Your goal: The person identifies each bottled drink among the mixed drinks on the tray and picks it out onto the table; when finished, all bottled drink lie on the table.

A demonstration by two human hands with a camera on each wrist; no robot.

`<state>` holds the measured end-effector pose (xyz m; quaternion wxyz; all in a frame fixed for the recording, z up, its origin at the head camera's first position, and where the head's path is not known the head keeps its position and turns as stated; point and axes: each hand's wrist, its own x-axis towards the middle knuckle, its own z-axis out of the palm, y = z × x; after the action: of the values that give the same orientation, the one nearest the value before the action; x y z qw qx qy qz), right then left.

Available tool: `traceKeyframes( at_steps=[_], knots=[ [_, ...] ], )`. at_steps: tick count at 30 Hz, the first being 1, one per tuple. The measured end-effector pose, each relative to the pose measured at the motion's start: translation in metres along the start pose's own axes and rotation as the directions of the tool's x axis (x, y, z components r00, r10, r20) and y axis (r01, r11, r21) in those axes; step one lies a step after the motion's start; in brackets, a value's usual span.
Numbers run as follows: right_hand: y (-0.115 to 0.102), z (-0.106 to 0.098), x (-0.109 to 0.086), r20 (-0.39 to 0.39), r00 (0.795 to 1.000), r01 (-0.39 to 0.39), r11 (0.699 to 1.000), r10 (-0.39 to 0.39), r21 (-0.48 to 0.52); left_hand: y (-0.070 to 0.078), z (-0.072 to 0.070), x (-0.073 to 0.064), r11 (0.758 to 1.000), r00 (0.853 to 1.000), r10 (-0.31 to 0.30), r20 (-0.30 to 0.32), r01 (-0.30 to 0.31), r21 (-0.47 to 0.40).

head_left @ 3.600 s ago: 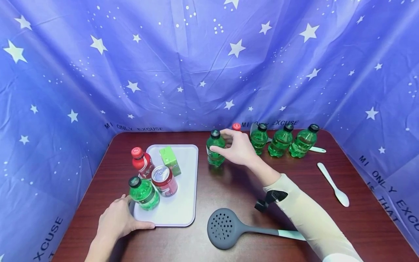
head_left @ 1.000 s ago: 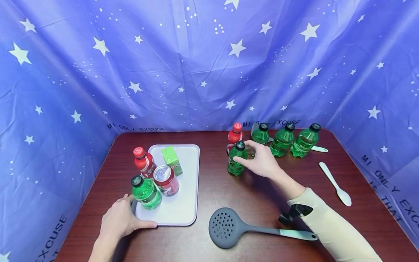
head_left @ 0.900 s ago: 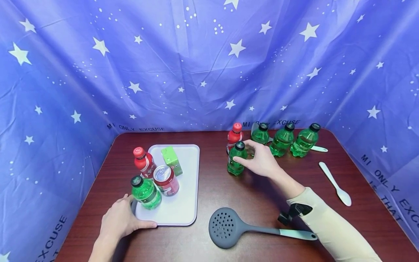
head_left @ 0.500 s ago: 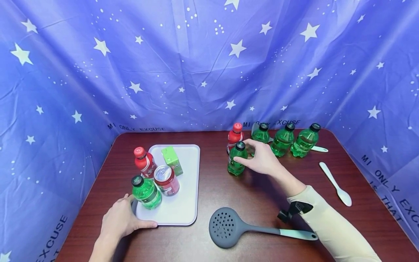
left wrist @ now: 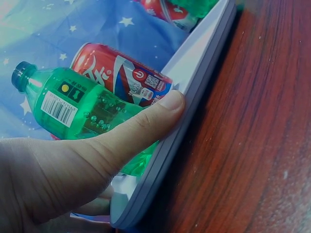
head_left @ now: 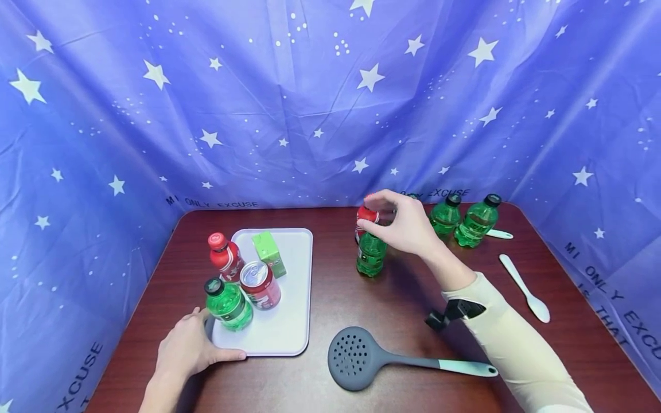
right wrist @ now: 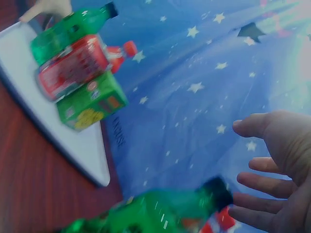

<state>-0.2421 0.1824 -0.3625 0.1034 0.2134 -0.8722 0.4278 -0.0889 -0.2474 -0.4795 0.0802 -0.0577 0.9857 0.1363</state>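
My left hand (head_left: 186, 347) grips the near left corner of a white tray (head_left: 289, 335), its thumb along the rim and its fingers round the left side. On the tray stand a green soda bottle (head_left: 229, 307), a red soda can (head_left: 261, 289), a red-capped bottle (head_left: 227, 258) and a green drink carton (head_left: 269, 252). My right hand (head_left: 410, 226) is raised with spread fingers, just above another green bottle (head_left: 370, 258) standing on the table. In the right wrist view those fingers are off the bottle. Behind it a red bottle (head_left: 365, 215) is partly hidden.
Two more green bottles (head_left: 476, 222) stand at the back right, with a pale handle (head_left: 499, 234) sticking out behind them. A pale spoon (head_left: 527, 289) lies at the right. Near the front lies a grey slotted skimmer (head_left: 353, 358) with a mint handle. A starry curtain (head_left: 320, 103) surrounds the table.
The green bottle was moved rightward and nearer, to in front of the red bottle. My right hand then let go of it and rose. My left hand stays on the tray.
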Motion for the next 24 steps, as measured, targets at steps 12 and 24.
traceKeyframes(
  at_steps=[12, 24],
  knots=[
    [-0.057, 0.045, 0.028, 0.059, 0.993, 0.09, 0.986, -0.099, 0.143, -0.002, 0.0, -0.001, 1.0, 1.0, 0.013, -0.016, -0.013, 0.0],
    [-0.097, 0.104, 0.05, 0.153, 0.968, 0.16, 0.962, -0.197, 0.223, -0.001, 0.0, 0.0, 1.0, 1.0, 0.016, -0.014, -0.016, -0.006]
  ],
)
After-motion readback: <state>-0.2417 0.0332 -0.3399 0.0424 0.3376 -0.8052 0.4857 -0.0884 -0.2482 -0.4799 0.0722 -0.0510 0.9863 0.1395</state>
